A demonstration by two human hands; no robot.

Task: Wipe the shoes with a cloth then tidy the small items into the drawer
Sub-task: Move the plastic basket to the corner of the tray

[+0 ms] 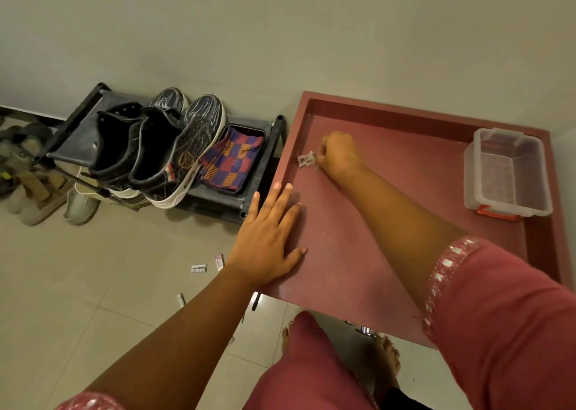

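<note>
Here the right hand [338, 155] is curled tight inside the open drawer [367, 110], its fingertips pinching a small clear clip [307, 160] that lies on or just above the drawer floor near the left wall; whether the clip touches the floor cannot be told. The left hand [269, 241] lies flat with straight, spread fingers on the drawer's left edge, gripping nothing; its thumb points across the red floor. At the drawer's far right corner sits a clear plastic box [506, 172] with an orange clasp, well apart from the clip.

Just beside the drawer, to the left, stands a low black rack [265, 163]; on it rest two dark high-top shoes [165, 147] with white soles, side by side and touching; next to them, in a shallow tray of the rack, lies a folded checked cloth [229, 160] in red, blue and orange. More pale shoes [46, 191] lie on the floor at the far left.

On the floor tiles, near the left wrist, lie a few small items: a white strip [198, 268], a pinkish packet [219, 260] and a small tube [180, 300]; a pink sleeve [511, 316] covers the right upper arm.
</note>
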